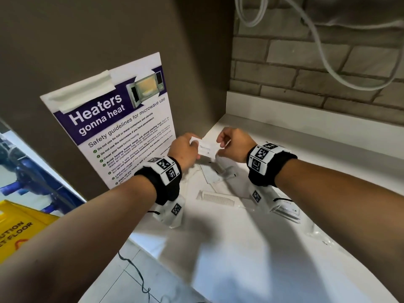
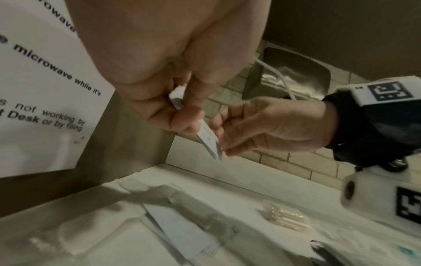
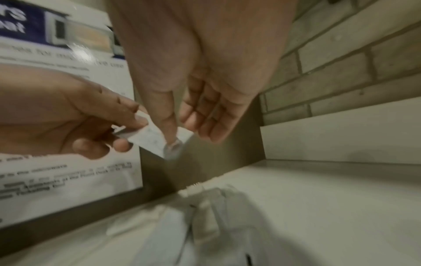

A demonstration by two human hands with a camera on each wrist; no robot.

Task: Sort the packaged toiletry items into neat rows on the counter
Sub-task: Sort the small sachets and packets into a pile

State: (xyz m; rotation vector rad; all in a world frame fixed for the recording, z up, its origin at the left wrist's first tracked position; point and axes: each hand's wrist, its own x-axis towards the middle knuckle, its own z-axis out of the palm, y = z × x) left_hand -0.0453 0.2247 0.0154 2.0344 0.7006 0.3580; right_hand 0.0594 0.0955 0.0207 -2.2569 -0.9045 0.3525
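Note:
Both hands hold one small flat white packet (image 1: 206, 148) in the air above the back left corner of the white counter (image 1: 273, 237). My left hand (image 1: 193, 145) pinches its left end between thumb and curled fingers (image 2: 180, 117). My right hand (image 1: 221, 147) pinches the right end, with the thumb (image 3: 169, 126) pressed on the packet (image 3: 150, 139). Below the hands, more clear and white packets (image 1: 213, 174) lie overlapping on the counter. A packaged white comb (image 1: 218, 199) lies nearer me, another packet (image 1: 286, 210) sits to the right, and a packet of cotton buds (image 2: 289, 219) also lies there.
A microwave safety poster (image 1: 122, 127) hangs on the brown wall to the left. A brick wall (image 1: 306, 68) with a white upstand closes the back. The counter's front left edge drops to tiled floor, where a yellow wet-floor sign (image 1: 19, 228) stands.

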